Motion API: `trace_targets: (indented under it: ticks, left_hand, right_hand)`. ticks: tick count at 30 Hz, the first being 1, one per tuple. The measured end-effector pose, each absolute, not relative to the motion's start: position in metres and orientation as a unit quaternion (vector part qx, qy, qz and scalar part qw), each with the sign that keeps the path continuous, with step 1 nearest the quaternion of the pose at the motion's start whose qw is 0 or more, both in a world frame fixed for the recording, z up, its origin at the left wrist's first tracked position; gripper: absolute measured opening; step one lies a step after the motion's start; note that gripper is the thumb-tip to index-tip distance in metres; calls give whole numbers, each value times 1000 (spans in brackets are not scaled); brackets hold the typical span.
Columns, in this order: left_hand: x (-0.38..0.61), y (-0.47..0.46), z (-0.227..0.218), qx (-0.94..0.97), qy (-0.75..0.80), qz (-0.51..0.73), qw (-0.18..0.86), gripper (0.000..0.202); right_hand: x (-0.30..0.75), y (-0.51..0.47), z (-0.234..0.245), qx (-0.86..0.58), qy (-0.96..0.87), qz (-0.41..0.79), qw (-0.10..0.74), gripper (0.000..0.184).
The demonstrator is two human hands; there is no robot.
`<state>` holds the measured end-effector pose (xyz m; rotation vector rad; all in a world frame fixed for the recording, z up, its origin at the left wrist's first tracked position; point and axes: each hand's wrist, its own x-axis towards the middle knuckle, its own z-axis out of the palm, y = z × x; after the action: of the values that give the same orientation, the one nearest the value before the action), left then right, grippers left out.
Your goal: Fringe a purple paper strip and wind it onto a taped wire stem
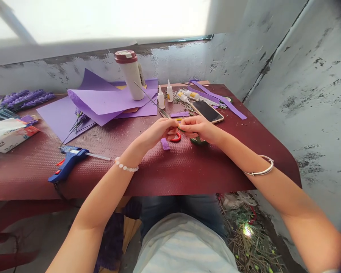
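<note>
Fig. Both hands pinching a thin wire stem [155, 104] above a maroon table [165, 176].

Left hand [159, 132] and right hand [199, 128] meet, fingertips pressed together on the stem; red-handled scissors [176, 137] lie beneath, a green tape roll [197, 141] just beside.

Two bare hands met above a maroon table [147, 170], the left hand [159, 132] and right hand [199, 127] pinching a thin stem [155, 104] over red scissor handles [176, 137] and a roll of green tape [197, 141]. A blue glue gun [69, 161] lay to the left, a phone [207, 111] just beyond the hands, and purple paper sheets [110, 100] farther back.
</note>
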<state>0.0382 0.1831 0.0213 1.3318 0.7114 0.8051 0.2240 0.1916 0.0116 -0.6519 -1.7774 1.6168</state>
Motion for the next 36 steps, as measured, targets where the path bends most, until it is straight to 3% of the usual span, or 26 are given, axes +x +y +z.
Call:
trace_targets:
  ticks: [13,22,26,28,30,33,36]
  left_hand:
    - [36,184,23,605,281,330,668,19]
    - [34,186,22,639,323,340,610,26]
    - [33,188,20,660,386,410,497,47]
    - [31,188,21,657,412,476,414,40]
    - [30,188,23,700,404,513,288,20]
    - [30,187,25,832,334,439,62,11]
    - [33,187,21,876,309,369,-28,17]
  right_hand:
    - [226,191,13,-277,-670,607,326,34]
    - [224,192,12,-281,-643,613,363,34]
    - [225,196,10,-278,-606,619,415,32]
    - [225,197,11,-276,-598,626,417,35]
    - [225,197,11,-275,-591,640,408,37]
    - [226,195,13,-268,-577,662,395,35]
    - [227,195,15,-256,-564,682,389,33]
